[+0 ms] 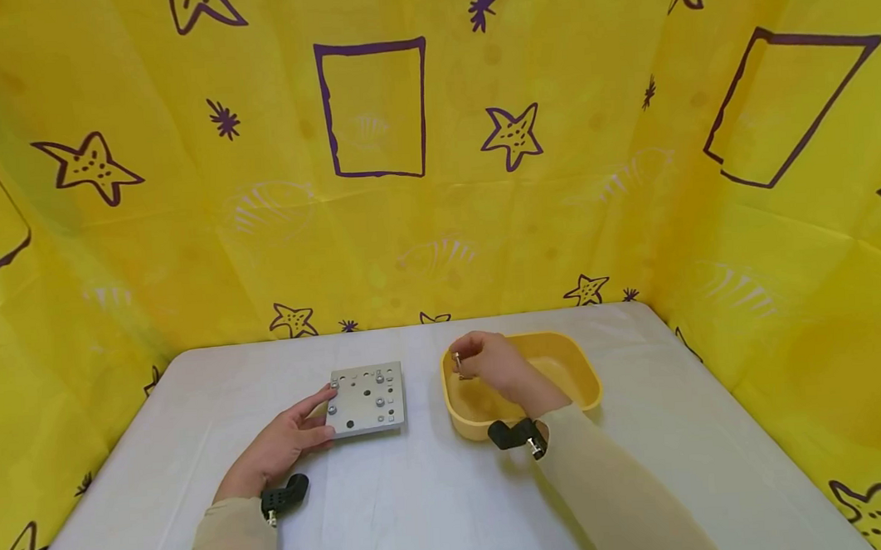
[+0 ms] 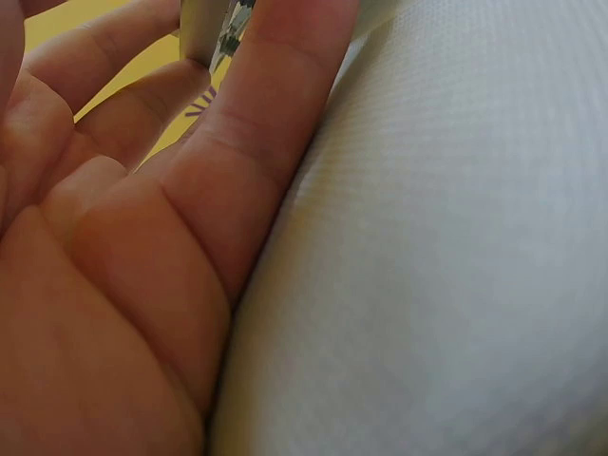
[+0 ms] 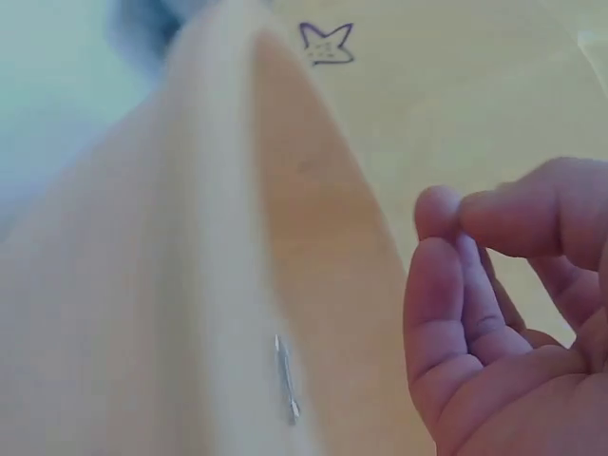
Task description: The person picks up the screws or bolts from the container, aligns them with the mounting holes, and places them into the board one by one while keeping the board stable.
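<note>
My left hand (image 1: 288, 437) grips the left edge of a square metal plate (image 1: 361, 408) with holes and several bolt heads on its top. In the left wrist view the palm of the left hand (image 2: 142, 237) lies close to the white cloth, and only a sliver of the plate (image 2: 202, 30) shows. Over a yellow plastic bin (image 1: 594, 383), my right hand (image 1: 501, 367) pinches a small metal screw (image 1: 457, 361). The right wrist view shows thumb and fingertips of the right hand (image 3: 513, 313) together, hiding what lies between them. Another thin screw (image 3: 287, 380) lies inside the bin.
A white cloth covers the table (image 1: 423, 508). Yellow sheets (image 1: 437, 209) with starfish drawings stand behind it and along both sides. The bin stands to the right of the plate, with a strip of table between them.
</note>
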Demonstrator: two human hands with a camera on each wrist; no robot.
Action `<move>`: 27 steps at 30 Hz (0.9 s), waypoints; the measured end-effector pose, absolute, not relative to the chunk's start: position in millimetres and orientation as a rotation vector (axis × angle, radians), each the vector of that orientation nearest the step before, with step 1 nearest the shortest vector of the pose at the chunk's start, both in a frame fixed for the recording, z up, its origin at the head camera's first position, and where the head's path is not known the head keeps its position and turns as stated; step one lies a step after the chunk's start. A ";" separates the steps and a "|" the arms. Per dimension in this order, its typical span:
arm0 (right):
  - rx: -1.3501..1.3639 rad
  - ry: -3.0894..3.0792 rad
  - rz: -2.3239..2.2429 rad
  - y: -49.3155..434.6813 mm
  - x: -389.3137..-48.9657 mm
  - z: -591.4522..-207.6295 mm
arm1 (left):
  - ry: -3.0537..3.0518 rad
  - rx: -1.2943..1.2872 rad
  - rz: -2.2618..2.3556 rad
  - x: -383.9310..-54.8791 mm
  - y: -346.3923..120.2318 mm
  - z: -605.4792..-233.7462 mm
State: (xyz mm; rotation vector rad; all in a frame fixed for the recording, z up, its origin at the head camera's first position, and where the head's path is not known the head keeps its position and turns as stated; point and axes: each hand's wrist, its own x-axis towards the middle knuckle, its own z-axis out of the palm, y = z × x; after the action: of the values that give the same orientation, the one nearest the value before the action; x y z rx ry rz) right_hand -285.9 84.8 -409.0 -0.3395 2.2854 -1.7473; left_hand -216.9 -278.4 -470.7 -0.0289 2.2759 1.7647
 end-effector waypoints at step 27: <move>-0.149 1.905 -1.959 -14.4 -291.6 -396.6 | 2.267 -0.042 1.766 -216.4 -278.5 -468.7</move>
State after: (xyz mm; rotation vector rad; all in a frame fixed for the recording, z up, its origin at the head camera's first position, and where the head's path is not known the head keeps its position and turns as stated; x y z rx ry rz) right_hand -291.6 -14.4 -396.6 -0.1487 1.9050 -1.9592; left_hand -216.4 -278.5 -468.7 -0.0423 2.2670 1.7656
